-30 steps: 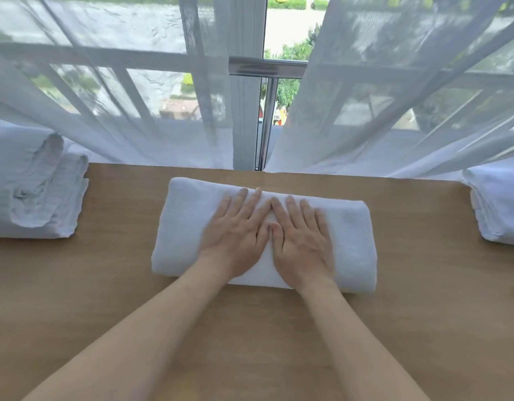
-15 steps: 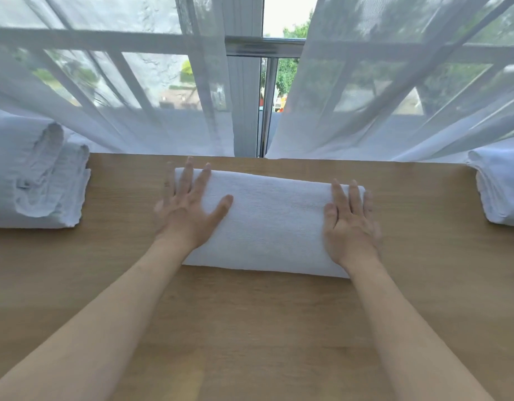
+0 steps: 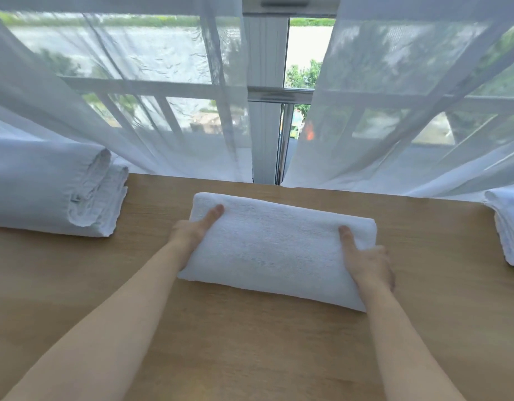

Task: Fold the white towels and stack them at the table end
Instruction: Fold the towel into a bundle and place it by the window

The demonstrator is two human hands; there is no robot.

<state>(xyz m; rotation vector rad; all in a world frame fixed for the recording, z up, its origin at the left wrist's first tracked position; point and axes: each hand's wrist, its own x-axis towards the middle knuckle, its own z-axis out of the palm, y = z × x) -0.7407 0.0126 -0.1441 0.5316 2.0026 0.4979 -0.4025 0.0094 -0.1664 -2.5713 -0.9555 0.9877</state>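
Observation:
A folded white towel (image 3: 276, 250) lies in the middle of the wooden table (image 3: 250, 342), its near edge raised a little off the wood. My left hand (image 3: 193, 230) grips the towel's left end, thumb on top and fingers hidden underneath. My right hand (image 3: 368, 260) grips the right end the same way, thumb on top. At the table's left end sits a stack of folded white towels (image 3: 50, 192). Another pile of white towels (image 3: 509, 227) lies at the right end, partly cut off by the frame.
Sheer white curtains (image 3: 394, 111) hang along the table's far edge in front of a window with a white frame (image 3: 267, 111). Bare wood stretches between the middle towel and both piles, and across the near half of the table.
My hands slid apart from the towel's middle to its two ends, then went from lying flat on top to gripping the ends with the fingers under the towel.

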